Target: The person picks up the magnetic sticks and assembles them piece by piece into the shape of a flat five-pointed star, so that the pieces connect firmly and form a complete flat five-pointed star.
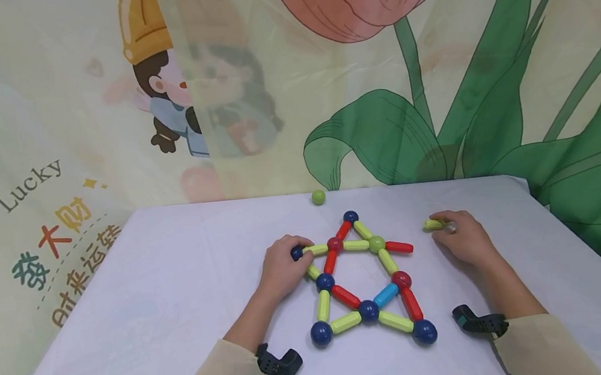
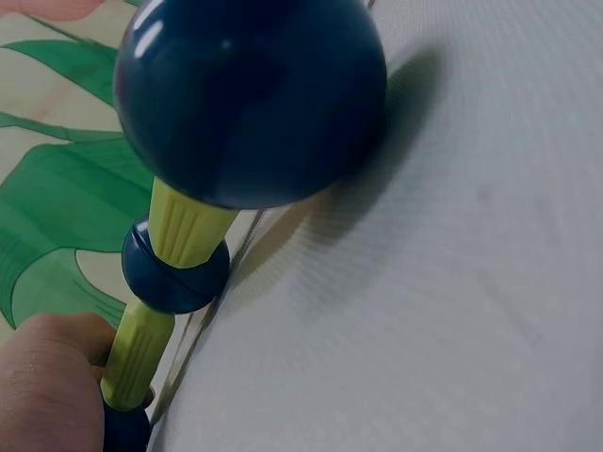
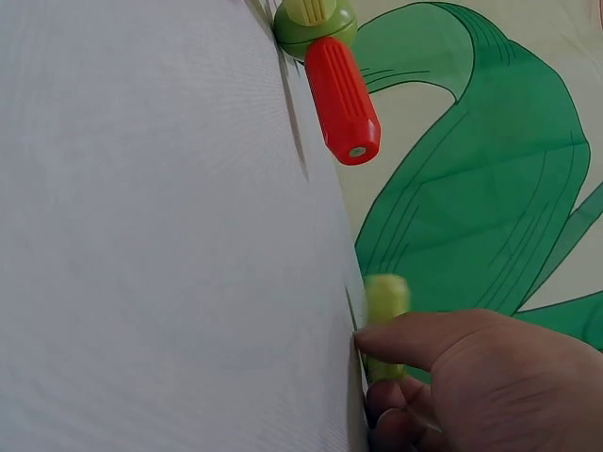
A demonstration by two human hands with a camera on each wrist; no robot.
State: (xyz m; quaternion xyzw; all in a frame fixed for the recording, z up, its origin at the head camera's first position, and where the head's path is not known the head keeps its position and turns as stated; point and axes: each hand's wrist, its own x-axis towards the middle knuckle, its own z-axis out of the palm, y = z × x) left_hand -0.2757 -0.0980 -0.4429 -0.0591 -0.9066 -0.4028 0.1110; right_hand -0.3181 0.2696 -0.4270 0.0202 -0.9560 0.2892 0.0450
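Note:
A star-like frame of magnetic rods and balls lies on the table. My left hand grips the dark blue ball at its left tip, where two yellow-green rods meet; the left wrist view shows one of these rods beside my fingers. Off to the right of the frame, my right hand pinches a loose yellow-green rod between thumb and fingers. A small greyish spot shows at those fingers, too small to identify. Nearest to this hand, a red rod sticks out from a green ball with its outer end free.
A lone green ball sits at the table's back edge. Larger-looking blue balls form the frame's near corners. Behind the white-covered table hangs a printed cloth. Dark bands are on both wrists.

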